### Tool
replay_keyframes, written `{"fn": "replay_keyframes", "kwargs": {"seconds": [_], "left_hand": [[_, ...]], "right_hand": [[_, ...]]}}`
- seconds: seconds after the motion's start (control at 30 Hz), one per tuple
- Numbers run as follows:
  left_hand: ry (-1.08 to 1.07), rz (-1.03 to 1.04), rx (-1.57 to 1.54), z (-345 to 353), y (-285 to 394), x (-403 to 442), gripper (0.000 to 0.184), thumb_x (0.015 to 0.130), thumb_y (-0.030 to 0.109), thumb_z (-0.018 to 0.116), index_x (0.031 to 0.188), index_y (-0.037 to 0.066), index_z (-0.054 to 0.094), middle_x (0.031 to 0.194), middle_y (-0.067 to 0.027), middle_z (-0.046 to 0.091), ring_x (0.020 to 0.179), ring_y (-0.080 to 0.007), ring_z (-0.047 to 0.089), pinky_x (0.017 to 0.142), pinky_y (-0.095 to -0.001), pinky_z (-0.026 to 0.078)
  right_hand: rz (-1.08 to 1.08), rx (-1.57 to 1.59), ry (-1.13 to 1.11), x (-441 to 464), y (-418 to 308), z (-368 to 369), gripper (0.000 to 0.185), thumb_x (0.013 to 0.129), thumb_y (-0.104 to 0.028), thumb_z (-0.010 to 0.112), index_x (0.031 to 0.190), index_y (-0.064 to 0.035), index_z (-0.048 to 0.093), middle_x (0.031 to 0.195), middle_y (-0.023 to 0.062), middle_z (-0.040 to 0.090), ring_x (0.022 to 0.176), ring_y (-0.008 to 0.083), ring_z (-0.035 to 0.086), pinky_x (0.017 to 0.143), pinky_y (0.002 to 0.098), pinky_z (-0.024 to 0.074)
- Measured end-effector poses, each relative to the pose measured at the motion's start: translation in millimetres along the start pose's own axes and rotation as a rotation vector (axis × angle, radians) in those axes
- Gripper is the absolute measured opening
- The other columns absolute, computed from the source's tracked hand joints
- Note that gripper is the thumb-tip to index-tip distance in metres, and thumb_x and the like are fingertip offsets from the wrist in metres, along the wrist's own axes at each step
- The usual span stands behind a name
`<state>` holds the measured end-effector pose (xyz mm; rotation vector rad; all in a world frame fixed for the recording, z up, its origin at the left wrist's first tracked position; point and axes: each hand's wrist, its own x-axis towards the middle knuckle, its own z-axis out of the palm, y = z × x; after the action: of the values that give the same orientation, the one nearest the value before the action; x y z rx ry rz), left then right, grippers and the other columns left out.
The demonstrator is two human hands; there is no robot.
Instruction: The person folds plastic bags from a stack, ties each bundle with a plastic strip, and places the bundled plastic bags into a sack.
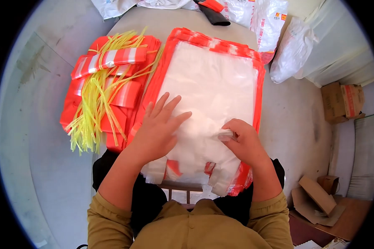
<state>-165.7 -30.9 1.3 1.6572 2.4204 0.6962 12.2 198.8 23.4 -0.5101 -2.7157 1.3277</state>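
Observation:
A clear whitish plastic bag [214,81] lies flat on a thick stack of red-edged plastic bags [259,89] before me. Two handle-like strips of the bag hang towards my lap. My left hand [156,130] is spread over the bag's left side, fingers apart and holding nothing. On the right, my right hand [243,141] pinches a gathered fold of the same bag between thumb and fingers. Left of the stack sit folded red-and-white plastic bags [126,93], with loose yellow plastic ties [93,108] draped across them.
The stacks rest on a beige table [162,25]. White printed plastic sacks [270,25] and a black-and-red item [214,14] are at the far edge. A white bag [293,50] stands at the far right. Cardboard boxes [343,101] and opened cardboard [316,203] lie further right.

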Motion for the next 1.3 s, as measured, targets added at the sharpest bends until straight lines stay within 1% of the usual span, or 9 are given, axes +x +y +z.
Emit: {"fn": "replay_keyframes", "kwargs": {"seconds": [0.1,0.23,0.3,0.43,0.53,0.83,1.0,1.17,1.3], "left_hand": [[0.001,-0.011,-0.017,1,-2,3,0.074,0.079,-0.001,0.075,0.148,0.016,0.058,0.167,-0.0162,0.038,0.158,-0.0431,0.027,0.126,-0.0559,0.028],[0.034,-0.058,-0.174,-2,-6,2,0.077,0.078,-0.005,0.075,0.151,0.010,0.053,0.167,-0.0174,0.038,0.155,-0.0425,0.035,0.125,-0.0512,0.033],[0.090,-0.098,-0.267,-5,-7,0,0.078,0.080,-0.006,0.073,0.154,0.007,0.049,0.164,-0.0170,0.041,0.151,-0.0400,0.041,0.123,-0.0486,0.037],[0.174,-0.247,-0.657,-3,-4,-5,0.075,0.090,-0.005,0.069,0.159,0.006,0.040,0.158,-0.0147,0.046,0.143,-0.0311,0.051,0.119,-0.0433,0.042],[0.207,-0.342,-1.037,9,-9,-7,0.069,0.100,0.004,0.064,0.162,0.008,0.034,0.155,-0.0125,0.046,0.135,-0.0236,0.056,0.115,-0.0400,0.045],[0.211,-0.485,-1.507,7,6,-7,0.062,0.108,0.021,0.056,0.164,0.011,0.030,0.168,-0.0133,0.033,0.127,-0.0226,0.061,0.113,-0.0406,0.046],[0.173,-0.461,-1.479,6,5,-9,0.062,0.104,0.015,0.062,0.160,0.009,0.036,0.168,-0.0146,0.033,0.136,-0.0168,0.051,0.109,-0.0360,0.046],[0.082,-0.187,-0.927,-5,20,-17,0.053,0.096,0.000,0.064,0.148,0.009,0.055,0.167,-0.0111,0.039,0.134,-0.0126,0.053,0.099,-0.0298,0.049],[0.093,-0.218,-1.091,0,10,-23,0.043,0.095,-0.009,0.059,0.135,0.007,0.063,0.167,-0.0116,0.040,0.123,-0.0082,0.059,0.091,-0.0273,0.053]], "right_hand": [[0.027,0.128,-0.027,0,6,1,0.018,0.091,-0.004,0.077,0.106,-0.0005,0.069,0.090,-0.0013,0.058,0.076,0.0076,0.048,0.068,0.0249,0.0437],[0.105,0.217,-0.007,0,6,3,0.018,0.092,-0.005,0.076,0.107,-0.0002,0.069,0.089,-0.0011,0.060,0.077,0.0069,0.051,0.068,0.0252,0.0456],[0.116,0.246,0.022,1,16,7,0.020,0.092,-0.010,0.075,0.108,0.0010,0.070,0.086,0.0030,0.062,0.076,0.0096,0.055,0.069,0.0274,0.0480],[0.166,0.379,0.040,4,19,7,0.019,0.094,-0.009,0.074,0.109,0.0013,0.070,0.086,-0.0009,0.063,0.075,0.0064,0.055,0.068,0.0255,0.0469],[0.195,0.452,0.042,6,11,7,0.019,0.095,-0.009,0.073,0.110,0.0010,0.070,0.086,-0.0034,0.064,0.075,0.0040,0.054,0.068,0.0238,0.0462],[0.124,0.546,0.044,6,12,15,0.016,0.097,-0.007,0.071,0.111,0.0003,0.069,0.091,-0.0036,0.065,0.079,0.0029,0.056,0.070,0.0221,0.0465],[0.112,0.546,0.036,7,13,17,0.014,0.097,-0.007,0.071,0.109,-0.0005,0.069,0.093,-0.0025,0.066,0.082,0.0040,0.057,0.072,0.0228,0.0484],[0.123,0.479,0.011,6,14,21,0.014,0.097,-0.002,0.070,0.111,-0.0019,0.067,0.099,-0.0014,0.067,0.090,0.0052,0.060,0.078,0.0246,0.0508],[0.002,0.262,0.044,4,4,22,0.018,0.092,0.004,0.070,0.108,-0.0052,0.067,0.106,0.0017,0.069,0.091,0.0110,0.065,0.080,0.0276,0.0529]]}}
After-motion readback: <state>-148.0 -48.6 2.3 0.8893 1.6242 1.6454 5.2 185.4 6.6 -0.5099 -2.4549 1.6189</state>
